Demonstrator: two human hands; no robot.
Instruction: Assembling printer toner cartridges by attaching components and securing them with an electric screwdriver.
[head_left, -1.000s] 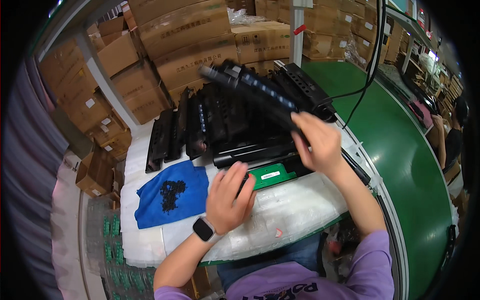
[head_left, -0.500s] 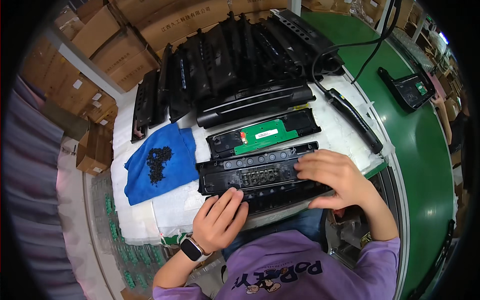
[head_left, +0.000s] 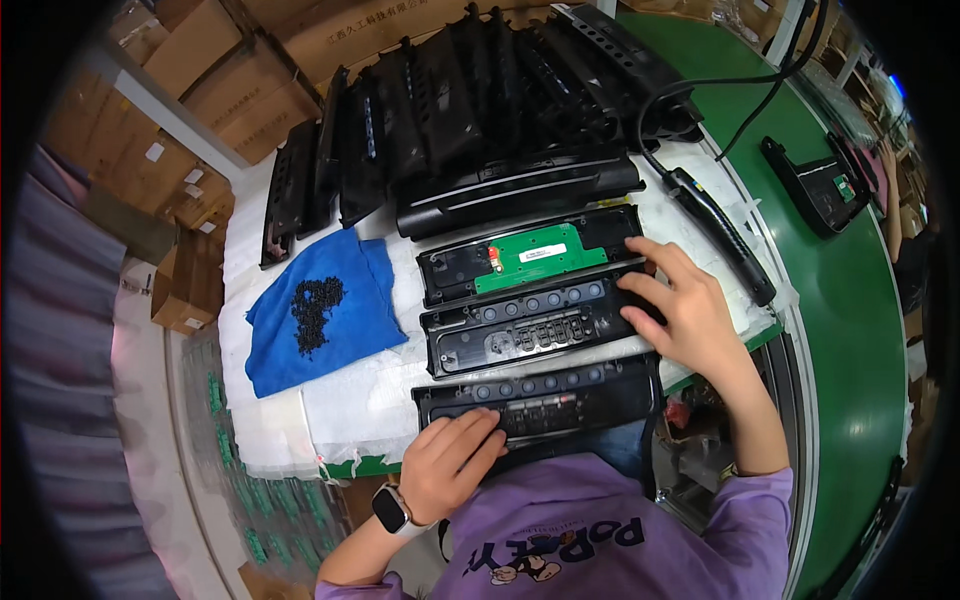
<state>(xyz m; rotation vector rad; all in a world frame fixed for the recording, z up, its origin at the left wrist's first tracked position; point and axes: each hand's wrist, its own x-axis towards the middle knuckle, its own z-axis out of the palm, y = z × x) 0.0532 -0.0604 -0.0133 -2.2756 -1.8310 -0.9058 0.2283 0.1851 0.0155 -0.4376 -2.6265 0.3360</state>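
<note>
My left hand (head_left: 455,466) is at the near edge of a long black plastic panel (head_left: 625,396), fingers over its rim and thumb hidden; the hand grips the panel. This panel lies at the table's near edge and has a row of round buttons. Beyond it lies a second similar black panel (head_left: 475,347) with rectangular slots in its middle. My right hand (head_left: 685,305), fingers spread, touches this second panel's right end and holds nothing. Just past that is a third black panel (head_left: 447,277) carrying a green circuit board (head_left: 545,257).
A blue cloth (head_left: 375,290) with a pile of small black screws (head_left: 316,312) lies at left. Many black housings (head_left: 440,110) are stacked at the back. A corded black electric screwdriver (head_left: 715,235) lies at right, beside a green conveyor (head_left: 850,400) bearing another black housing (head_left: 815,185).
The slotted panel has moved away from me, up against the circuit-board panel. The nearest panel now shows fully, a gap apart. My left hand has shifted onto it; my right hand moved farther away.
</note>
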